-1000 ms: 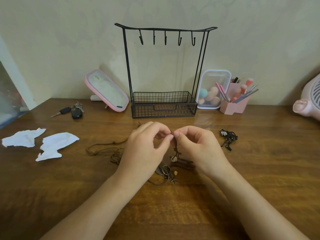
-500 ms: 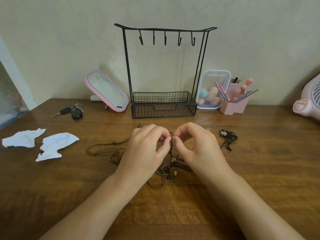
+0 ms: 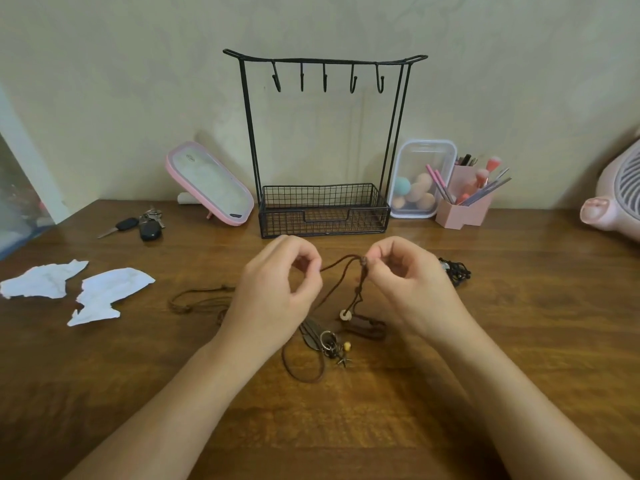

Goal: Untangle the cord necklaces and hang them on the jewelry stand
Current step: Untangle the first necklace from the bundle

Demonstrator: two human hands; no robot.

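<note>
Tangled brown cord necklaces (image 3: 341, 282) with beads and metal pendants lie on the wooden table in front of me. My left hand (image 3: 277, 292) pinches one brown cord strand between thumb and forefinger. My right hand (image 3: 405, 285) pinches a knot on the same cord, lifting it a little above the table. A wooden pendant (image 3: 363, 327) and a cluster of metal charms (image 3: 332, 344) rest below the hands. More brown cord (image 3: 201, 299) loops out to the left. The black wire jewelry stand (image 3: 323, 143) stands behind, its several hooks bare.
A black cord bundle (image 3: 455, 271) lies right of my right hand. Two torn white papers (image 3: 104, 292) and keys (image 3: 142, 225) are on the left. A pink mirror (image 3: 211, 183), a clear box of sponges (image 3: 419, 181), a pink brush holder (image 3: 465, 206) and a pink fan (image 3: 616, 199) line the back.
My hands have moved apart, stretching a length of brown cord between them. The knot has lifted slightly with my right hand.
</note>
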